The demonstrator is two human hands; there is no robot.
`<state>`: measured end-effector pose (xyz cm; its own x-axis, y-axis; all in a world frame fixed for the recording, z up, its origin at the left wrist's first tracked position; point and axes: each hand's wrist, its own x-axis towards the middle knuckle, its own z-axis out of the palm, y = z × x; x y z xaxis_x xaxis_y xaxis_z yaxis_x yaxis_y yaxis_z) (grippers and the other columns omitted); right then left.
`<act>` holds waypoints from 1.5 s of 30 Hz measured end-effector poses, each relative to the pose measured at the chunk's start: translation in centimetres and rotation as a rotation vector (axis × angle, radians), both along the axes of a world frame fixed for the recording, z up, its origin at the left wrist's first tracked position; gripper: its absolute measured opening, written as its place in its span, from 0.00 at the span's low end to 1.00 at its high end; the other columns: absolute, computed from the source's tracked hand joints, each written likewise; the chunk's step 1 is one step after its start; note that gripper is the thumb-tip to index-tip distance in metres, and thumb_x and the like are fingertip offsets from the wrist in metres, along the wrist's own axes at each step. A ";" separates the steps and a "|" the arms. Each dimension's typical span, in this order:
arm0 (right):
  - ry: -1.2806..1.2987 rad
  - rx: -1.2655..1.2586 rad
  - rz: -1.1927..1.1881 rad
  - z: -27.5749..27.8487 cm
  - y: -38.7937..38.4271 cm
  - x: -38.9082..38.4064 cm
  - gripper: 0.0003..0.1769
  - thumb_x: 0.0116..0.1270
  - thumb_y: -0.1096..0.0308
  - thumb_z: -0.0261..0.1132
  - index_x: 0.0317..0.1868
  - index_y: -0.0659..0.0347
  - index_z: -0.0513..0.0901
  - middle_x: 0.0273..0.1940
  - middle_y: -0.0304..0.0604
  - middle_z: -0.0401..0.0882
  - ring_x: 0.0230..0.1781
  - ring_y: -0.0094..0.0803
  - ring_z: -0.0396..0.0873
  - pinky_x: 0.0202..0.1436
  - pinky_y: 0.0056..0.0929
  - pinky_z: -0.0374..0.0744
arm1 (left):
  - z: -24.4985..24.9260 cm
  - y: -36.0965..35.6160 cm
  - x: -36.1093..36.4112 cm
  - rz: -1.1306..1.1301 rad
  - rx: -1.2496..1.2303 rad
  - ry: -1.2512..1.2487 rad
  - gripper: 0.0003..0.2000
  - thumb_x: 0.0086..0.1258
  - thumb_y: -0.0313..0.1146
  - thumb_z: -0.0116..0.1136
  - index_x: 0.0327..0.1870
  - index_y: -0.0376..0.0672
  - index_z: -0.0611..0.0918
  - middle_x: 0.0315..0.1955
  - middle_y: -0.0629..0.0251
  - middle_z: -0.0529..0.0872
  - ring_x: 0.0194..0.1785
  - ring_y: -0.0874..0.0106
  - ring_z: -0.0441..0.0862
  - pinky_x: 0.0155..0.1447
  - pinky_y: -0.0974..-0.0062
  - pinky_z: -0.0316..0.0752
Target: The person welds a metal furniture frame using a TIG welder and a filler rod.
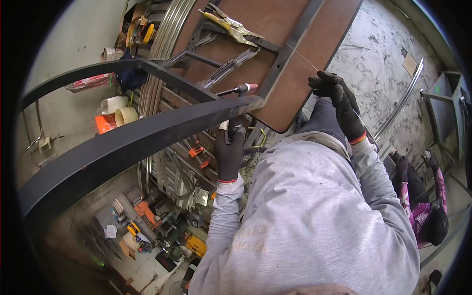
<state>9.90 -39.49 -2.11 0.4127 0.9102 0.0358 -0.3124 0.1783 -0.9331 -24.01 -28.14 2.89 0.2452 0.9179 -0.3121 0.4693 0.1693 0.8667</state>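
Note:
My left hand (230,150), in a dark glove with a red cuff, is closed below the curved black metal bar (132,132). It grips what looks like the handle of a TIG welding torch (242,89), whose pink nozzle shows above the bar; the bar hides the part between. My right hand (341,101), gloved alike, is raised near the brown panel's edge with a thin filler rod (304,56) in its fingers. That rod runs across the hand, one end over the panel (319,37). Yellow-handled locking pliers (231,27) sit on the dark frame beyond.
Bundled shiny metal tubes (169,29) stand at the left. Orange clamps (196,150) are below the bar, and a cluttered tool area (162,226) lies lower left. At right are a curved tube (400,101) on the floor and another person (423,211) close by.

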 end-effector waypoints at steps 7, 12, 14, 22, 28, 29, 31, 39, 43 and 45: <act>0.026 0.054 0.011 -0.1 0.2 -0.5 0.26 0.91 0.55 0.52 0.72 0.68 0.79 0.65 0.51 0.85 0.68 0.40 0.83 0.71 0.39 0.80 | -0.2 2.9 3.0 -0.056 0.104 -0.042 0.11 0.78 0.27 0.65 0.56 0.34 0.85 0.43 0.66 0.90 0.44 0.75 0.86 0.49 0.72 0.81; -0.333 -0.143 0.053 -1.1 0.8 -0.5 0.17 0.84 0.64 0.62 0.63 0.65 0.87 0.55 0.42 0.86 0.56 0.29 0.83 0.61 0.30 0.80 | -1.3 4.5 3.4 -0.134 0.103 0.018 0.08 0.77 0.28 0.66 0.51 0.34 0.89 0.41 0.64 0.91 0.42 0.72 0.88 0.51 0.68 0.83; -0.252 -0.041 -0.003 -2.3 1.8 -0.9 0.13 0.81 0.69 0.66 0.59 0.63 0.90 0.49 0.37 0.85 0.48 0.25 0.80 0.56 0.27 0.79 | -2.0 5.0 3.5 -0.266 0.392 0.031 0.11 0.78 0.29 0.66 0.56 0.34 0.88 0.46 0.62 0.92 0.48 0.69 0.89 0.56 0.66 0.84; -0.296 -0.101 -0.058 -3.2 3.3 -0.6 0.14 0.84 0.62 0.63 0.55 0.63 0.88 0.55 0.43 0.90 0.56 0.30 0.86 0.66 0.29 0.78 | -1.1 6.6 3.7 -0.425 0.499 0.290 0.14 0.84 0.32 0.62 0.64 0.37 0.85 0.56 0.59 0.92 0.57 0.66 0.89 0.65 0.65 0.81; -0.109 0.033 -0.090 -3.6 3.9 -0.9 0.17 0.85 0.60 0.61 0.56 0.63 0.89 0.53 0.42 0.88 0.57 0.32 0.83 0.66 0.31 0.78 | -3.5 7.6 0.8 -0.630 0.888 0.744 0.17 0.86 0.33 0.60 0.69 0.38 0.81 0.55 0.59 0.92 0.57 0.65 0.90 0.65 0.64 0.81; -0.107 0.036 -0.085 -3.5 3.9 -0.9 0.17 0.85 0.60 0.61 0.56 0.63 0.89 0.53 0.42 0.88 0.57 0.32 0.83 0.66 0.31 0.78 | -4.6 8.0 -0.4 -0.755 1.229 1.053 0.17 0.85 0.33 0.60 0.69 0.38 0.81 0.53 0.60 0.93 0.57 0.65 0.90 0.65 0.65 0.81; -0.012 -0.012 -0.010 -3.5 3.8 -0.6 0.15 0.85 0.63 0.61 0.57 0.63 0.89 0.54 0.42 0.87 0.59 0.33 0.83 0.67 0.32 0.78 | -6.7 8.5 -1.9 -0.656 0.981 0.877 0.17 0.87 0.39 0.57 0.70 0.44 0.80 0.59 0.60 0.89 0.62 0.64 0.86 0.68 0.62 0.79; -0.226 -0.003 -0.033 -3.0 3.8 -0.2 0.15 0.83 0.64 0.63 0.58 0.63 0.90 0.53 0.42 0.88 0.58 0.34 0.85 0.66 0.34 0.79 | -3.8 10.0 0.6 -0.765 1.267 0.765 0.16 0.85 0.39 0.63 0.65 0.40 0.82 0.48 0.61 0.92 0.45 0.69 0.89 0.49 0.65 0.83; -0.257 -0.096 -0.047 -2.7 3.9 -0.5 0.15 0.83 0.64 0.62 0.57 0.63 0.91 0.53 0.43 0.89 0.55 0.35 0.86 0.64 0.35 0.81 | -4.3 9.9 1.3 -0.669 1.035 0.957 0.24 0.89 0.44 0.56 0.77 0.44 0.70 0.66 0.62 0.80 0.65 0.69 0.79 0.66 0.66 0.76; -0.215 -0.079 -0.051 -2.9 4.0 -0.6 0.16 0.84 0.63 0.62 0.58 0.63 0.91 0.53 0.44 0.89 0.55 0.35 0.86 0.63 0.35 0.81 | -4.2 9.8 1.2 -0.625 0.538 0.916 0.32 0.92 0.48 0.49 0.89 0.47 0.57 0.83 0.64 0.68 0.84 0.70 0.67 0.83 0.65 0.69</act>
<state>9.32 -35.53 -5.03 0.4486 0.8919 0.0577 -0.0970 0.1128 -0.9889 -22.85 -18.33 -1.26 0.5781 0.7861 -0.2189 0.8125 -0.5793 0.0652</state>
